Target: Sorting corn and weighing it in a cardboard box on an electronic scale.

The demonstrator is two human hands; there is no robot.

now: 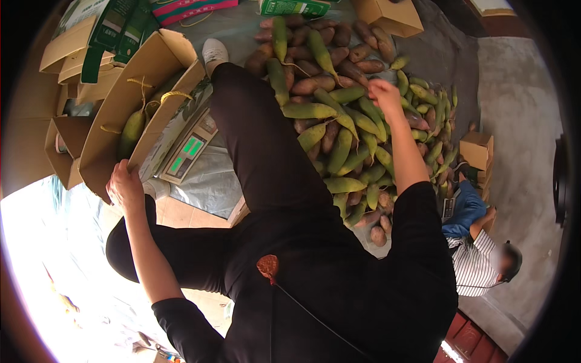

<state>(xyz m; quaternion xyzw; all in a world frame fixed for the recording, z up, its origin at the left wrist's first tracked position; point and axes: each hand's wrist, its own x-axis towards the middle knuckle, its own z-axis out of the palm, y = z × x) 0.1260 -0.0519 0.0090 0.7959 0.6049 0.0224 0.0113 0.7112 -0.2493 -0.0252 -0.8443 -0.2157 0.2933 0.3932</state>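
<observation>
I see left hand (126,186) fingers narrow on cardboard box (100,151), near end; its long axis runs lower-left to upper-right. Green radish (132,133) inside, roughly parallel, thin tip up. Right hand (385,95) curled above radish pile (342,148); can't tell grip.

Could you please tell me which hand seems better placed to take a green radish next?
Probably the right hand: it is right by the green radishes, while the left hand is at the cardboard box.
</observation>
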